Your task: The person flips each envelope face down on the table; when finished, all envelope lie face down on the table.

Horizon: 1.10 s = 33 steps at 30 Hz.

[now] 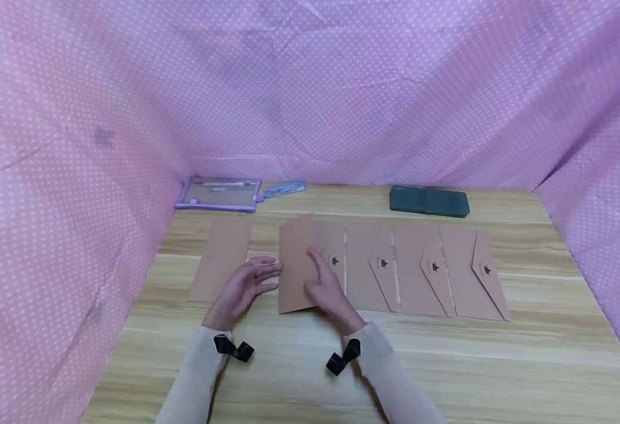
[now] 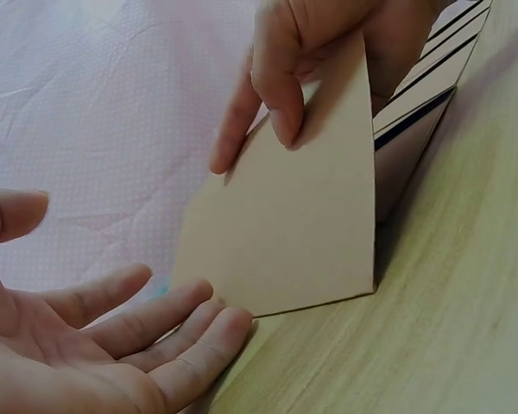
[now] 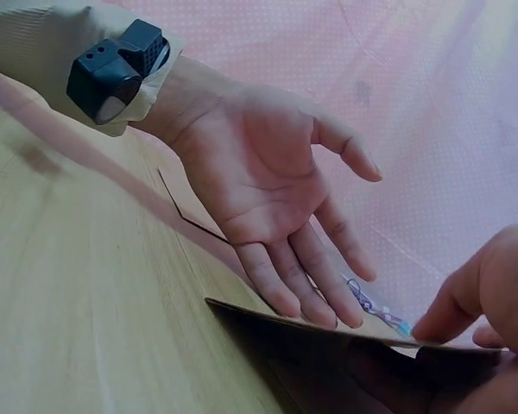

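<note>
My right hand (image 1: 331, 291) pinches a brown kraft-paper envelope (image 1: 295, 265) along its right side, thumb and index finger on the plain face. The envelope stands tilted up off the table, its lower edge close over the wood in the left wrist view. My left hand (image 1: 246, 285), palm up with straight, spread fingers (image 2: 194, 354), has its fingertips right at the envelope's left edge. Behind the held envelope lies another envelope (image 1: 335, 244), partly hidden, its flap printed with a black crown. A plain envelope (image 1: 220, 253) lies flat just beyond my left hand.
To the right, more crown-printed envelopes (image 1: 363, 259) lie in a row, flaps on their right sides. Along the back sit a purple-edged clear zip pouch (image 1: 217, 200) holding pens, a small blue packet (image 1: 284, 188) and a dark green case (image 1: 429, 201). Pink dotted cloth (image 1: 310, 94) hangs around the table.
</note>
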### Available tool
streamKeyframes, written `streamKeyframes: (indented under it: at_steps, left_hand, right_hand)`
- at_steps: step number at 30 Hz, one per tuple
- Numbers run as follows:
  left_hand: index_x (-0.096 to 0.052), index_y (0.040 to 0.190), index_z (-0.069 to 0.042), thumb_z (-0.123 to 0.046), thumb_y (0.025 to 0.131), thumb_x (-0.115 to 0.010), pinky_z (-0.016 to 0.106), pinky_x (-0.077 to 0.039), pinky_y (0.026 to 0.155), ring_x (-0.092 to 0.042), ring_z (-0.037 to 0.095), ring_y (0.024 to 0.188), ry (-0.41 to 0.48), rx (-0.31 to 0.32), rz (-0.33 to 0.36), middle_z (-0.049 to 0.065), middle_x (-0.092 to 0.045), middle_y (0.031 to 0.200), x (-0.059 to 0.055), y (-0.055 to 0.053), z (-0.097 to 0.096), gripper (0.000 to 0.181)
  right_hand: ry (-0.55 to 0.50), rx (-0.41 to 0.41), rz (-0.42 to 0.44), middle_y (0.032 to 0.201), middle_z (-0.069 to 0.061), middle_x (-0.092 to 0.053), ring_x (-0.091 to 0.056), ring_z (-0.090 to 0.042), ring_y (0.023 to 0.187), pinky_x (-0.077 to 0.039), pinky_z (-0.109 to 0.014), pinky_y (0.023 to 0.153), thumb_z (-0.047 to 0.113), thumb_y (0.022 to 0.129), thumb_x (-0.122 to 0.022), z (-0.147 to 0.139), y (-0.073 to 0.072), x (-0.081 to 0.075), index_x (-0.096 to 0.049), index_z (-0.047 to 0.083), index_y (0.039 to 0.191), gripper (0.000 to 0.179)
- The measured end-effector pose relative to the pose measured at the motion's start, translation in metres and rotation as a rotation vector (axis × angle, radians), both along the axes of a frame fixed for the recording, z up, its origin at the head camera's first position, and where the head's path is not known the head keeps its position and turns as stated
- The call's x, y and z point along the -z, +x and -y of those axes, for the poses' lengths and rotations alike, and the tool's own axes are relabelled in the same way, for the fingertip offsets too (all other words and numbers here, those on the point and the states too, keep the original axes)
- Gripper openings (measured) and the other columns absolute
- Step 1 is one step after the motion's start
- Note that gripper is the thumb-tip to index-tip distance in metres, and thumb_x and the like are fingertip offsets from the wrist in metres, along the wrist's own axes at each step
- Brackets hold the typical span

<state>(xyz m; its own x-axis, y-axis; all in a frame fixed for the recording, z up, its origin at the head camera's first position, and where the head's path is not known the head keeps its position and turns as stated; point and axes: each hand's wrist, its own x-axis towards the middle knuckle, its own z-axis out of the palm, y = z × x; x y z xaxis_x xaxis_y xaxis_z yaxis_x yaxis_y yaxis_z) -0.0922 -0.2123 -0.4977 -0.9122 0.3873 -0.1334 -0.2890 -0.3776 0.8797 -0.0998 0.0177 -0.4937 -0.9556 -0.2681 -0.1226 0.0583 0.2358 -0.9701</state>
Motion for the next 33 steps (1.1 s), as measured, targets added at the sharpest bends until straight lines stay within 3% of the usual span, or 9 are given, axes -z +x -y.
streamKeyframes:
  at_steps: [2,6,10,19,27,33]
  left_hand:
    - [-0.053,0.128,-0.004,-0.014,0.108,-0.032,0.036,-0.056,0.097,-0.063,0.02,0.123,-0.045,-0.041,0.012,0.006,-0.068,0.128,0.001,0.0,-0.002,0.03]
    - [-0.058,0.123,-0.003,-0.011,0.103,-0.049,0.033,-0.058,0.091,-0.067,0.018,0.112,-0.169,-0.182,0.037,0.003,-0.07,0.12,-0.001,0.003,-0.008,0.023]
    - [-0.057,0.123,0.002,-0.006,0.097,-0.059,0.03,-0.06,0.086,-0.068,0.016,0.102,-0.249,-0.288,0.056,0.005,-0.069,0.118,-0.005,0.006,-0.014,0.027]
    - [-0.048,0.133,0.007,0.001,0.094,-0.059,0.027,-0.059,0.084,-0.066,0.01,0.099,-0.284,-0.277,0.12,0.0,-0.065,0.116,-0.001,0.015,-0.021,0.04]
    - [-0.058,0.124,0.002,0.007,0.089,-0.063,0.017,-0.053,0.074,-0.062,0.003,0.089,-0.327,-0.317,0.162,-0.008,-0.067,0.102,-0.002,0.024,-0.025,0.036]
    - [-0.061,0.121,0.0,0.01,0.083,-0.069,0.018,-0.055,0.073,-0.065,0.005,0.086,-0.306,-0.352,0.173,-0.009,-0.069,0.096,-0.005,0.028,-0.024,0.04]
  right_hand:
    - [-0.001,0.021,-0.005,0.166,-0.013,-0.028,-0.025,-0.033,0.154,-0.023,-0.053,0.126,-0.011,0.078,-0.053,0.0,-0.001,0.002,-0.03,0.009,0.157,0.084]
    - [-0.038,0.055,0.026,0.167,-0.011,-0.027,-0.021,-0.03,0.155,-0.02,-0.051,0.127,-0.012,0.076,-0.051,-0.001,-0.002,0.003,-0.028,0.009,0.157,0.087]
    - [-0.078,0.086,0.031,0.167,-0.009,-0.027,-0.02,-0.028,0.156,-0.02,-0.051,0.127,-0.013,0.075,-0.05,-0.001,-0.004,0.001,-0.028,0.009,0.157,0.088]
    - [-0.184,0.114,0.056,0.167,-0.011,-0.025,-0.017,-0.028,0.156,-0.017,-0.052,0.127,-0.015,0.076,-0.052,0.001,-0.006,-0.007,-0.029,0.007,0.157,0.087]
    - [-0.23,0.116,0.04,0.167,-0.012,-0.024,-0.015,-0.03,0.156,-0.015,-0.052,0.128,-0.015,0.078,-0.054,0.008,-0.009,-0.005,-0.029,0.008,0.157,0.086]
    - [-0.229,0.087,0.039,0.167,-0.008,-0.024,-0.015,-0.027,0.157,-0.015,-0.051,0.128,-0.013,0.08,-0.056,0.01,-0.009,-0.006,-0.03,0.011,0.157,0.085]
